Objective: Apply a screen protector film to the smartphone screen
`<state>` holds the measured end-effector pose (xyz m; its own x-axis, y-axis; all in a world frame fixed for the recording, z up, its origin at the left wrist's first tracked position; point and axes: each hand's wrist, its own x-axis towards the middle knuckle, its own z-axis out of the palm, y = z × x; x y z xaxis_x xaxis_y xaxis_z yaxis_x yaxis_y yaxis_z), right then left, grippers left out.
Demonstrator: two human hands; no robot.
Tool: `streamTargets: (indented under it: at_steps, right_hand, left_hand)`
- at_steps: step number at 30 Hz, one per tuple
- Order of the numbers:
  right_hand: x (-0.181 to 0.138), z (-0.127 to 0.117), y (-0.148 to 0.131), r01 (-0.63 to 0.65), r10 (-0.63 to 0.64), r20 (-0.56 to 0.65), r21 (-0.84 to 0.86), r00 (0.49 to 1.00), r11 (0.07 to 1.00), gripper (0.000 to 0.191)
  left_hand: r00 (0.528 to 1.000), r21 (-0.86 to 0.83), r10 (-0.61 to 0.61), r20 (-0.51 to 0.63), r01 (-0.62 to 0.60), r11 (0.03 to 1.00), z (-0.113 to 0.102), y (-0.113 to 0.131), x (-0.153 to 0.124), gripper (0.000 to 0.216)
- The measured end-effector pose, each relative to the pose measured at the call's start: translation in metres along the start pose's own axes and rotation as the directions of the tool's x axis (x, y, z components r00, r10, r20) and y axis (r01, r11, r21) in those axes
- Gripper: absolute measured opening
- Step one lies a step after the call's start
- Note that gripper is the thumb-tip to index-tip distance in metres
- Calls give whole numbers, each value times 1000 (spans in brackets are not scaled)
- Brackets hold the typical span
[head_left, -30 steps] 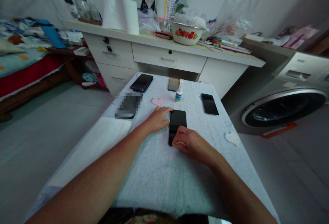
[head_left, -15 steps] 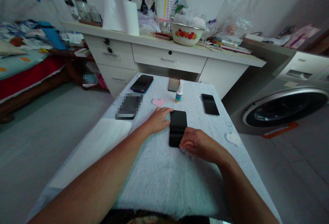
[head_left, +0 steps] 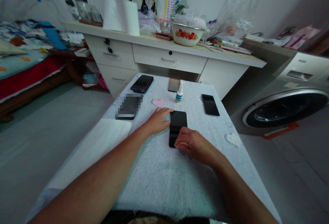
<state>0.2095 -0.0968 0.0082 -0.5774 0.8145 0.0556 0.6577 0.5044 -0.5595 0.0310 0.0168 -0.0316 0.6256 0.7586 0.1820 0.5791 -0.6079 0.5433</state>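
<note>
A black phone [head_left: 177, 122] lies face up in the middle of the cloth-covered table [head_left: 159, 176]. My left hand [head_left: 156, 121] rests flat beside the phone's left edge, its fingers stretched and touching the phone. My right hand [head_left: 191, 141] covers the phone's near end with the fingers curled and pressed down on the screen; whatever is under them is hidden. A small white spray bottle [head_left: 179, 94] with a blue label stands just beyond the phone, and a pink heart [head_left: 158, 102] lies to the left of the bottle.
Several other phones lie on the table: one at the right [head_left: 210, 105], one at the far middle [head_left: 174, 84], a dark red one [head_left: 142, 83] and a blurred one [head_left: 129, 106]. A white desk [head_left: 164, 57] stands behind, a washing machine [head_left: 285, 97] to the right, a bed [head_left: 23, 66] to the left.
My right hand slid toward me off the phone's near end, then moved forward onto the screen again. The left hand and the phone stayed put.
</note>
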Motion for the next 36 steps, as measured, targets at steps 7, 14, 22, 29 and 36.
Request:
streamTargets:
  at_steps: [7,14,22,29,36]
  right_hand:
    - [8,8,-5,29,-29,-16,-1,999,1000,19]
    - [9,11,-8,16,-16,-11,-29,1000,999,18]
    - [1,-1,-4,-28,27,32,11,999,1000,20]
    - [-8,-12,-1,-54,52,74,22,996,998,23]
    - [-15,-18,7,-77,75,80,12,994,997,24]
  left_hand:
    - [1000,-6,8,-9,-8,1000,2,-1,0,50]
    - [1000,8,7,-2,-7,1000,1,-1,0,49]
    - [1000,5,1,-3,-1,1000,1,-2,0,48]
    - [1000,8,-6,4,6,1000,0,0,-1,48]
    - [1000,12,-13,14,13,1000,-1,1,-1,48]
